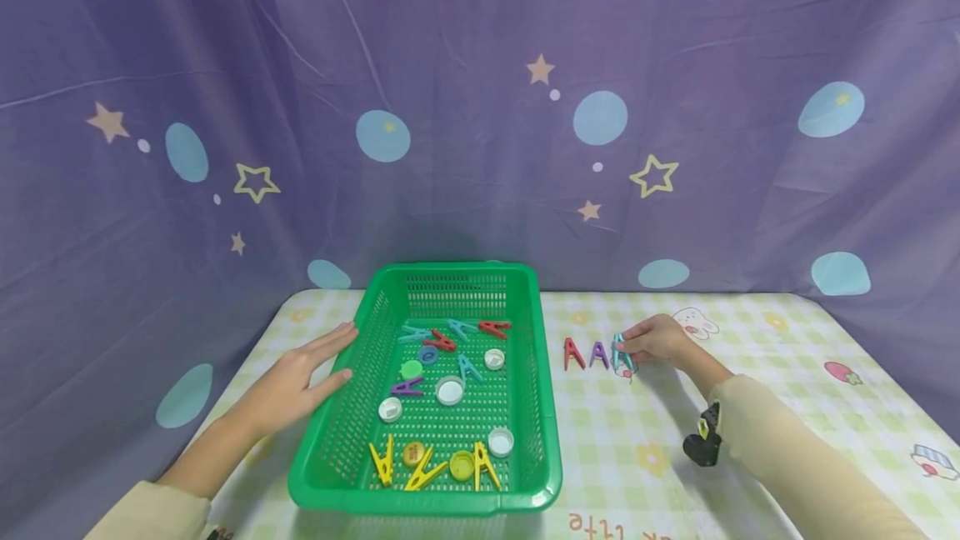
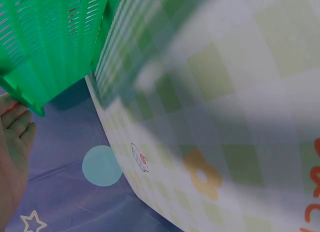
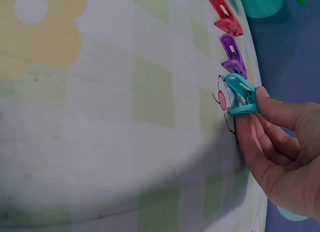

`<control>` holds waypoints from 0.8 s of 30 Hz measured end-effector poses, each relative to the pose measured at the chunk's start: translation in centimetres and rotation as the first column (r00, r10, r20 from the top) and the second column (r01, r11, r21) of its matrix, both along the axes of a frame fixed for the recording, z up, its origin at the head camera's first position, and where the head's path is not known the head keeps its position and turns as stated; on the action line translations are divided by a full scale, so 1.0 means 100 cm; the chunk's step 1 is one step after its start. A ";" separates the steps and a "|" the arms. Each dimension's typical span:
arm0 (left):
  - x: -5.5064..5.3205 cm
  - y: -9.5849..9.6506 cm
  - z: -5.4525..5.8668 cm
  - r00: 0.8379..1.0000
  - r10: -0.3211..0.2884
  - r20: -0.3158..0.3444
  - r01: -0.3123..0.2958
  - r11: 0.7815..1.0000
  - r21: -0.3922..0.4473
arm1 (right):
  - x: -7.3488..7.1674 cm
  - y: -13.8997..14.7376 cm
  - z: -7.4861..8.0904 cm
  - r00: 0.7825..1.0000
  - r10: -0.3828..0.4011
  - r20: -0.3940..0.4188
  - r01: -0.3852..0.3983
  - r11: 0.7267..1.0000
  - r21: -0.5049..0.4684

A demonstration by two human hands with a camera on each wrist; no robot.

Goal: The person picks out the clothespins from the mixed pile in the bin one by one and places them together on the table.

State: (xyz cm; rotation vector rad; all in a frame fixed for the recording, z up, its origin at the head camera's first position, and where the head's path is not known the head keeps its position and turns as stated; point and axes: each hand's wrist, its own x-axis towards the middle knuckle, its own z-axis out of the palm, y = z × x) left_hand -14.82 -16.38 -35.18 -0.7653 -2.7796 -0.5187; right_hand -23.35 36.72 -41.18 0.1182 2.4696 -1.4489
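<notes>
My right hand [image 1: 660,342] pinches a teal clothespin [image 3: 242,94] between thumb and fingers, close over the tablecloth right of the basket. Beside it stand a purple clothespin [image 1: 598,354] and a red clothespin [image 1: 573,353], forming a short row with it. Over on the left, my left hand [image 1: 296,386] has its fingers extended at the side rim of the green basket [image 1: 551,448]. Inside the basket lie several clothespins in teal, red, purple and yellow, such as a yellow clothespin [image 1: 384,463], among several bottle caps, one of them a light green cap [image 1: 411,370].
A checked tablecloth [image 1: 607,448] with printed flowers and cartoon figures covers the table. Behind it hangs a purple curtain [image 1: 465,207] with stars and blue ovals, reaching down to the table's far edge. A dark ornament [image 1: 703,437] hangs by the right sleeve.
</notes>
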 end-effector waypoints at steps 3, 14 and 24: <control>0.000 0.000 0.000 1.000 0.000 0.000 0.000 1.000 0.003 | -0.001 -0.001 -0.002 1.000 -0.007 -0.023 0.008 0.997 0.075; 0.001 0.000 0.000 1.000 -0.004 0.011 0.004 1.000 0.018 | 0.000 -0.003 -0.008 0.996 -0.008 -0.087 0.024 0.983 0.182; 0.000 0.000 -0.001 1.000 -0.011 0.003 0.011 1.000 0.021 | 0.003 -0.006 -0.007 0.994 -0.047 -0.099 0.066 0.979 0.193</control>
